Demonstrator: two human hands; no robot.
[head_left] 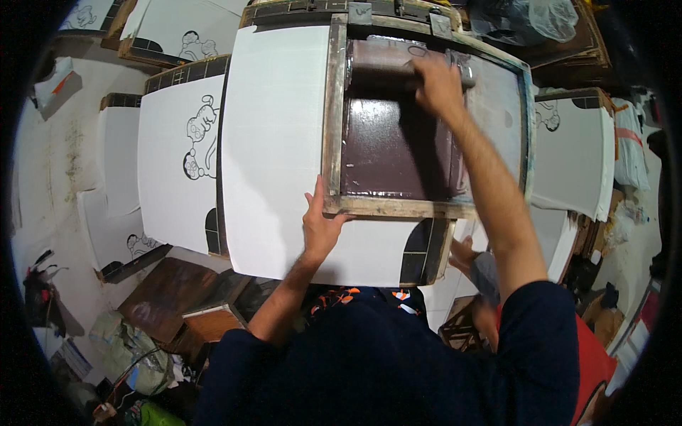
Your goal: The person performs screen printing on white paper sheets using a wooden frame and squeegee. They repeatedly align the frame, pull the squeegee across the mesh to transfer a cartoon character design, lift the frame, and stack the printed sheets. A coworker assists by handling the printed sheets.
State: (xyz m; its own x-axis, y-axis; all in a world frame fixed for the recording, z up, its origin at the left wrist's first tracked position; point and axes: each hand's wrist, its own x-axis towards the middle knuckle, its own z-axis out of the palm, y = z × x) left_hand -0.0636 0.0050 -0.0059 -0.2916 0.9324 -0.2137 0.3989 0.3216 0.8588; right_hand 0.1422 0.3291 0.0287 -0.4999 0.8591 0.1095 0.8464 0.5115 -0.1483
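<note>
A wooden-framed screen [398, 207] lies over a white fabric sheet [273, 106] on a board. My left hand [320, 227] grips the near-left corner of the frame, fingers along its side. My right hand [437, 85], slightly blurred, is closed on a squeegee [380, 69] in the upper part of the screen. The mesh [383, 135] shows a dark, glossy brownish area beneath the squeegee, with a paler strip at the right.
Boards with white fabric, some bearing black animal line drawings [177, 149], stand left and right. Plastic bags [526, 18] sit at the top right. Another person in red [597, 362] is partly visible behind my right arm. Mixed clutter and wooden furniture [167, 291] are lower left.
</note>
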